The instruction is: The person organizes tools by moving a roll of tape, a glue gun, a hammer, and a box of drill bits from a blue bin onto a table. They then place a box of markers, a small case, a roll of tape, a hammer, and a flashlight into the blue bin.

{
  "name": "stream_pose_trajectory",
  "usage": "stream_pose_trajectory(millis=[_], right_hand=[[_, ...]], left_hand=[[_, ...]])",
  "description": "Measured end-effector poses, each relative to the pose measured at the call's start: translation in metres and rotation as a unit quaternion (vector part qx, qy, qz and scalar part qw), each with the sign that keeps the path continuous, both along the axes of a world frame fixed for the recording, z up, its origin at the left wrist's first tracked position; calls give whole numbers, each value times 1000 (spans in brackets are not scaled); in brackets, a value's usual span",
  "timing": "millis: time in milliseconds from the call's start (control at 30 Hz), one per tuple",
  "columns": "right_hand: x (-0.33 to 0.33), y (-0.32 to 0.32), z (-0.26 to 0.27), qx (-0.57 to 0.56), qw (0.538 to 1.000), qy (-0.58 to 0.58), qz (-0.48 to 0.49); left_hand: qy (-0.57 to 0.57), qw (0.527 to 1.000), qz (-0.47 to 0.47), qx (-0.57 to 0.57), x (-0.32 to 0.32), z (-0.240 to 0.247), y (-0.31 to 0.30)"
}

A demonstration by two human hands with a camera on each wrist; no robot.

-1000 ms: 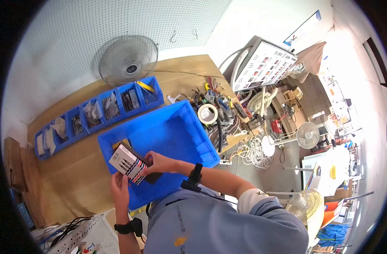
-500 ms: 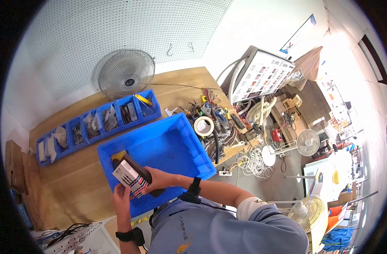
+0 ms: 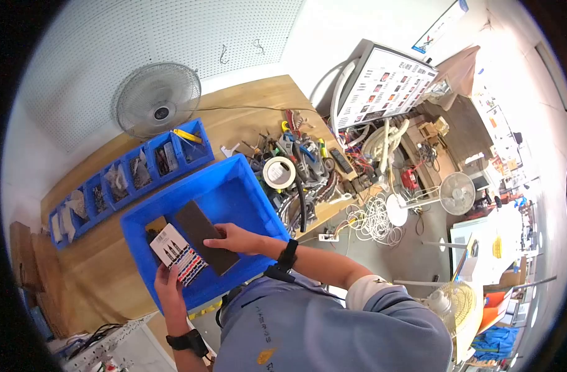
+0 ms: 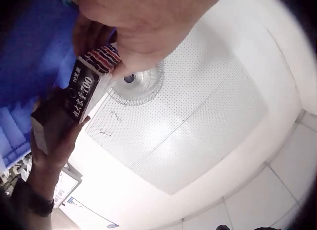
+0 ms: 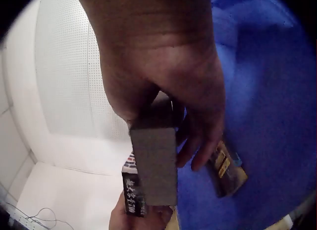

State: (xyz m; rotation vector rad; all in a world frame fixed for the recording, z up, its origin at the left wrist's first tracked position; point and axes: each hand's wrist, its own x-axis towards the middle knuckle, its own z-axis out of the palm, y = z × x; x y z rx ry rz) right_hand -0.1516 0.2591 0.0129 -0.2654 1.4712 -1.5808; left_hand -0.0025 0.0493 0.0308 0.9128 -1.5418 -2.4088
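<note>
My left hand (image 3: 170, 290) pinches the lower end of a white box (image 3: 177, 255) printed with pens and red, blue and black bands. Its black side, with white lettering, shows in the left wrist view beside the thumb of my left hand (image 4: 143, 29). My right hand (image 3: 239, 240) grips a dark brown box (image 3: 199, 230), held just right of the white one. In the right wrist view, the end of that brown box (image 5: 155, 165) points at the camera below my right hand (image 5: 166, 86). Both boxes are over the blue bin (image 3: 258, 204).
A yellow and black item (image 5: 225, 168) lies in the bin. Behind the bin stands a row of small blue compartments (image 3: 119, 201) with a fan (image 3: 162, 113) beyond. Tools, cables and a tape roll (image 3: 279, 172) crowd the table's right side.
The brown box has come out from beside the white box and now stands apart to its right in my right hand. The head view has shifted, with the bin further left.
</note>
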Motion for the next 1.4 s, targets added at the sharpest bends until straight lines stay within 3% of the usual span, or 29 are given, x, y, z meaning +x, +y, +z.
stream_pose_trajectory(millis=[133, 233, 300, 333, 367, 400, 433, 500, 567, 633, 667, 867, 933, 1000, 1100, 1200, 1300, 1367, 1400], right_hand=[[-48, 57, -3, -23, 1000, 9, -11], [-85, 117, 11, 29, 992, 89, -83], [-115, 159, -12, -13, 992, 76, -100], [-127, 184, -11, 60, 967, 221, -114], [-143, 206, -41, 19, 982, 137, -126], [-148, 224, 4, 12, 982, 118, -150], [-160, 241, -14, 88, 971, 131, -177], [-177, 274, -29, 42, 955, 109, -274], [-199, 303, -41, 68, 945, 123, -295], [-214, 327, -55, 19, 951, 42, -306], [-221, 335, -69, 63, 941, 77, -324], [-241, 345, -111, 50, 936, 91, -338], [-240, 341, -102, 45, 938, 64, -339], [-238, 340, -94, 48, 938, 51, -340], [-235, 342, -91, 67, 936, 64, -340], [-232, 349, -96, 88, 929, 85, -349], [-232, 358, -117, 141, 902, 140, -382], [-234, 363, -120, 94, 904, 88, -408], [-235, 360, -92, 65, 906, 55, -416]], left_hand=[[-17, 998, 27, -48, -14, -9, 31], [-24, 997, 40, -56, -30, -11, 63], [1, 997, 42, -58, -53, 0, 93], [10, 997, 42, -59, -64, 7, 107], [10, 997, 35, -65, -74, 13, 117], [10, 997, 29, -69, -86, 20, 128], [13, 997, 24, -74, -98, 25, 137], [14, 997, 25, -67, -119, 30, 149], [17, 998, 17, -61, -140, 23, 154], [6, 997, -6, -78, -164, 16, 155], [1, 996, -17, -86, -177, 15, 154], [-39, 970, -67, -232, -275, 22, 163], [-20, 961, -86, -264, -310, -6, 156], [-80, 927, -107, -350, -342, -20, 158], [-112, 810, -127, -562, -378, -42, 169], [-124, 761, -135, -622, -400, -66, 184], [-164, 751, -148, -623, -419, -95, 188], [-165, 731, -193, -633, -423, -112, 188], [-181, 714, -229, -636, -424, -115, 188]])
